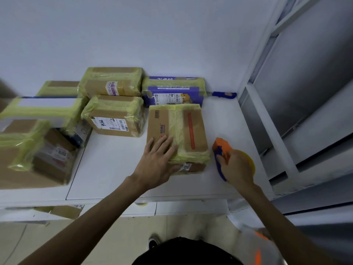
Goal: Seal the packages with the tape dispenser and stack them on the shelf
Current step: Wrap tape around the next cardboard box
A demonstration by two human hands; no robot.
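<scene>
A brown cardboard package (189,131) wrapped in yellow tape lies on the white table (114,169) in front of me. My left hand (156,161) rests flat on its near left corner, fingers straight. My right hand (237,168) grips an orange and blue tape dispenser (221,148) with a yellow tape roll, just right of the package on the table. Several other taped packages sit further back and left, among them a purple box (172,94) and a labelled brown box (114,117).
A large taped box (32,155) stands at the left edge with a white-topped box (44,109) behind it. A blue-handled tool (224,95) lies by the back wall. Grey metal shelving (305,92) rises on the right. Another box (65,211) sits under the table.
</scene>
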